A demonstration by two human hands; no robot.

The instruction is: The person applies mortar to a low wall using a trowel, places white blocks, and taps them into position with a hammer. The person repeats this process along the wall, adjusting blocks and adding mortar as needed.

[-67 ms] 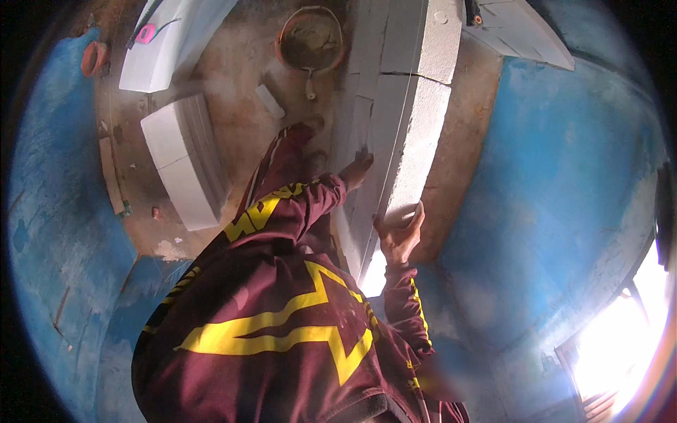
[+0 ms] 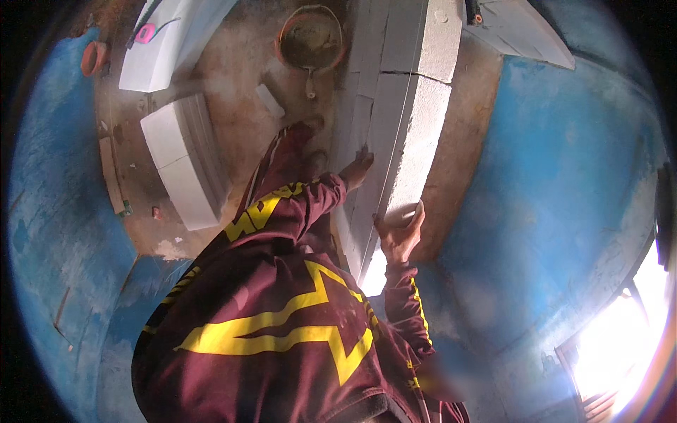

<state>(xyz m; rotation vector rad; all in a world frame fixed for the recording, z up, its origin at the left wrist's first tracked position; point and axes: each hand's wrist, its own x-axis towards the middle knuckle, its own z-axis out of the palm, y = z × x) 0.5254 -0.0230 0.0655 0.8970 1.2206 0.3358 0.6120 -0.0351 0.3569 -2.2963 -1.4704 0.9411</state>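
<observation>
Far left there's a patchy blue wall point(image 2: 56, 183), then a pink thing point(image 2: 146, 33), maybe a tape measure, sitting on a white block pile point(image 2: 169, 53) that's cut off at the top. Just below that is another stack of white blocks point(image 2: 176, 155), loose on the floor, so some clearly aren't in the row. Next come a small white slab point(image 2: 270, 101) and a bucket point(image 2: 310, 42) with some murky mix in it. The person's left hand point(image 2: 358, 171) is up against the side of the block row point(image 2: 391, 116); its fingers are half hidden in shade, so can't tell if they're gripping that dark bit by them or just pressing. The right hand point(image 2: 400, 240) has its fingers wrapped round the near end of the top block point(image 2: 422, 134), which lies on the row, butted to the next one at a dark seam. So, as far as it shows, two up top are placed end to end; whether they're bonded, no idea. The row's far end is out of frame, and over on the right the window point(image 2: 613, 345) is totally blown out.
</observation>
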